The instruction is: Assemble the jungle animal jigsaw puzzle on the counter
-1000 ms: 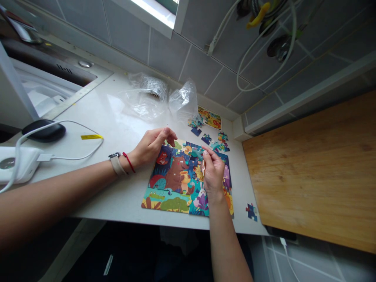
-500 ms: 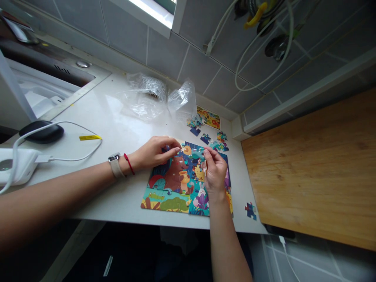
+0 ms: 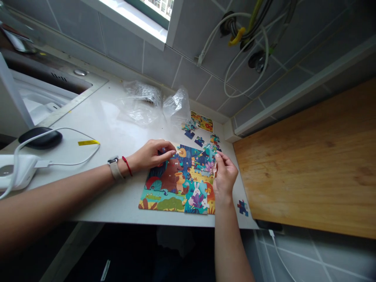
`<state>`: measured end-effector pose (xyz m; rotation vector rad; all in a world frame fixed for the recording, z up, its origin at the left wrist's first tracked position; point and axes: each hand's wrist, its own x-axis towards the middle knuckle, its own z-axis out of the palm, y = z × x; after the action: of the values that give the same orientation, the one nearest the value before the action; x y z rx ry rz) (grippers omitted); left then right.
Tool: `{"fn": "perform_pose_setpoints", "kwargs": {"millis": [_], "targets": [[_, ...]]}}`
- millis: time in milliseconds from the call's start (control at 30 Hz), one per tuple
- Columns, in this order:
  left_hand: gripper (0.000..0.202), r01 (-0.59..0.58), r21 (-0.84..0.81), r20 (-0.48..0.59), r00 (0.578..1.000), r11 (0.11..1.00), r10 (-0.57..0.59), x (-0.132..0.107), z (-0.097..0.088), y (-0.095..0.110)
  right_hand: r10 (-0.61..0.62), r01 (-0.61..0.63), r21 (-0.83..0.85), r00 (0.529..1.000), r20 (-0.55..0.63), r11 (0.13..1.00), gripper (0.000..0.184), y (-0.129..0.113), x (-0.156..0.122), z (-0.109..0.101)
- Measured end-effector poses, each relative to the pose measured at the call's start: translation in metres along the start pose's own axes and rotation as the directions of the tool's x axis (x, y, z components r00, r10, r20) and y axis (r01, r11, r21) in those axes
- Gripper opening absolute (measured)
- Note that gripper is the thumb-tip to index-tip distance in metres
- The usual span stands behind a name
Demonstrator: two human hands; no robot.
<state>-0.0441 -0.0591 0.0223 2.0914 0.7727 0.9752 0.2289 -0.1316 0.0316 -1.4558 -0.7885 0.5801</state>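
A colourful jigsaw puzzle [image 3: 176, 184] with a bear and a rabbit lies on the white counter [image 3: 117, 129]. My left hand [image 3: 152, 153] rests on the puzzle's top left corner, fingers stretched flat and pressing down. My right hand [image 3: 225, 174] hovers at the puzzle's right edge, fingers pinched on a small puzzle piece [image 3: 215, 169]. Several loose pieces [image 3: 202, 139] lie beyond the puzzle's far edge. One dark blue piece [image 3: 242, 206] sits alone near the counter's front right corner.
Crumpled clear plastic bags [image 3: 155, 103] lie behind the puzzle, with a picture card [image 3: 202, 120] against the tiled wall. A wooden board [image 3: 308, 156] fills the right. At left are a white charger [image 3: 14, 172] with cable, a black puck [image 3: 39, 138] and a sink.
My right hand has moved from over the puzzle's middle to its right edge, still pinching a piece. My left hand's fingers slid flatter onto the top left corner. The camera shifted slightly.
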Motion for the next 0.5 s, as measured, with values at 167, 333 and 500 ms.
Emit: {"fn": "perform_pose_setpoints", "kwargs": {"millis": [167,333,500], "targets": [[0.027,-0.034,0.024,0.019,0.999,0.999,0.033,0.0,0.0,0.001,0.002,-0.002,-0.216,1.0,0.002,0.976,0.037,0.006,-0.018,-0.038],[0.031,-0.036,0.024,0.012,0.999,0.999,0.036,0.0,0.001,0.001,0.015,-0.019,-0.322,1.0,-0.016,0.946,0.036,0.018,-0.036,-0.062],[0.032,-0.028,0.019,0.019,0.999,0.999,0.028,0.0,0.001,0.0,-0.006,0.025,-0.378,0.999,0.05,0.925,0.033,0.024,-0.046,-0.065]]}}
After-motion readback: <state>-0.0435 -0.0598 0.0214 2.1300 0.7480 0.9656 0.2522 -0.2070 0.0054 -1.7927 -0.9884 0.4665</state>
